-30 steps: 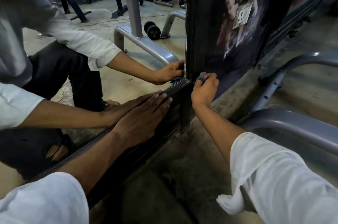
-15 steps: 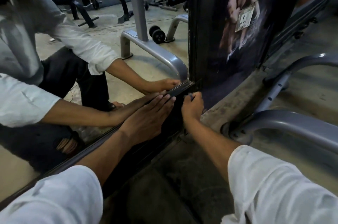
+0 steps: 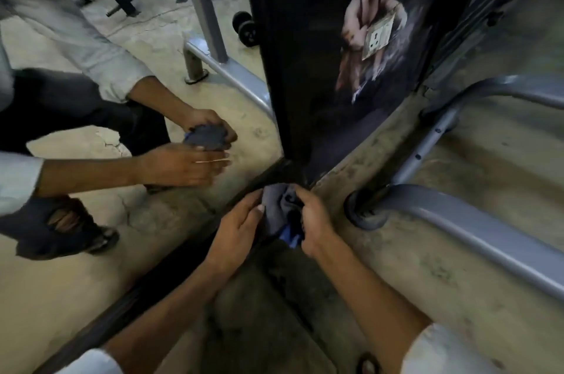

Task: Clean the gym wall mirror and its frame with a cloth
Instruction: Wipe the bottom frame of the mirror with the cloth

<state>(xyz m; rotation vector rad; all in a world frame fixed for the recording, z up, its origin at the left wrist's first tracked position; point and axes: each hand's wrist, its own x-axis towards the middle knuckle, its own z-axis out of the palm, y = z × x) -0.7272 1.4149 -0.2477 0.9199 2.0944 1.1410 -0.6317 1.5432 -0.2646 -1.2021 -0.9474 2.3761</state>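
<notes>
Just below centre, two hands share one crumpled grey-blue cloth (image 3: pixel 279 206): the left hand (image 3: pixel 241 227) pinches its edge, and the right hand (image 3: pixel 314 221) curls round its other side. The cloth sits before the bottom corner of the dark frame (image 3: pixel 171 270); whether they touch is unclear. One mirror (image 3: pixel 91 276) at left repeats both hands, blurred. One wall socket (image 3: pixel 378 36) is at upper right. Two white sleeves (image 3: pixel 451 352) are cut off at the bottom edge.

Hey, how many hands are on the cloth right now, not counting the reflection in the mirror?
2: the left hand holds the crumpled grey-blue cloth on its left side, the right hand grips its right side.
</notes>
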